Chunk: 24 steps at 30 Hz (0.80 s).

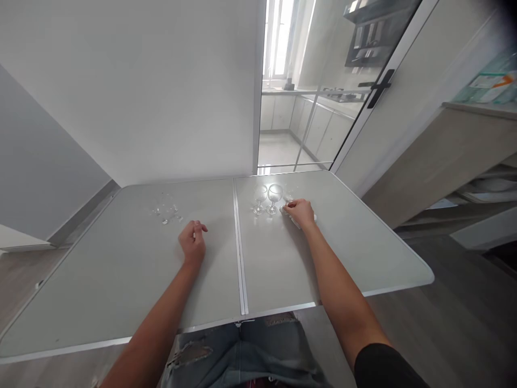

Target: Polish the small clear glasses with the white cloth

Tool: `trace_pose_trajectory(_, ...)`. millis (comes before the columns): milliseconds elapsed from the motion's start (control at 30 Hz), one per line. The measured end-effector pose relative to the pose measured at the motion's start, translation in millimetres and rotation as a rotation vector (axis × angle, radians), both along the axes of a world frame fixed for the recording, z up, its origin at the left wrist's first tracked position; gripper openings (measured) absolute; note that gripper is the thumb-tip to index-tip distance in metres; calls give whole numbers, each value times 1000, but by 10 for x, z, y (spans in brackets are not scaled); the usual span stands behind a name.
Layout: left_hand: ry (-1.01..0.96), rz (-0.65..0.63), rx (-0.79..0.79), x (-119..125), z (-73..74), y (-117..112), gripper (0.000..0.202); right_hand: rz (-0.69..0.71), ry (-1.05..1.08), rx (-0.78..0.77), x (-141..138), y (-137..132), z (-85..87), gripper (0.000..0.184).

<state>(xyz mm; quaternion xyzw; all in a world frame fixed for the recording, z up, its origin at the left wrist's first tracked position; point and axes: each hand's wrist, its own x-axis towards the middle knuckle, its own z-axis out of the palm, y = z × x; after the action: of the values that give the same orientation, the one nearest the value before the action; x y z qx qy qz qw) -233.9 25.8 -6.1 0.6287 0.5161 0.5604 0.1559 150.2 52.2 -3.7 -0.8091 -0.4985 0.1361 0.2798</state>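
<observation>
Two clear stemmed glasses, a left one and a right one, stand upright side by side on the table. Just right of them, my right hand pinches the lower part of a third stemmed glass, which my fingers partly cover. Something small and white shows from under that hand; its kind is hidden. My left hand rests with curled fingers over the left half of the table, and nothing shows in it. Beyond it sits some clear glassware, too faint to count.
The pale folding table has a metal-edged seam down its middle. A white wall rises behind it, beside a glass door with a black handle. Shelving stands at the right.
</observation>
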Motion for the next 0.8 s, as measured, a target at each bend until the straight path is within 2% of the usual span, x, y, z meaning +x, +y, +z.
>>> trace_pose_trajectory(133,59,262,134,-175,19,48,43,-17,14,-8,-22,8,-14,25)
trace_pose_trajectory(300,16,450,167,-335,14,135,27,27,12,2,28,-12,-18,29)
trace_pose_trajectory(467,-12,521,104,-415,-49,190,17,34,-85,-177,234,-58,-35,52)
trace_pose_trajectory(567,-36,589,91,-451,-106,244,7,120,-37,-357,279,-75,-24,49)
trace_pose_trajectory(667,-109,620,39,-487,-166,302,20,217,-16,-445,206,-94,25,44)
trace_pose_trajectory(800,-220,498,-96,-530,-257,373,32,247,-9,-452,87,-122,115,42)
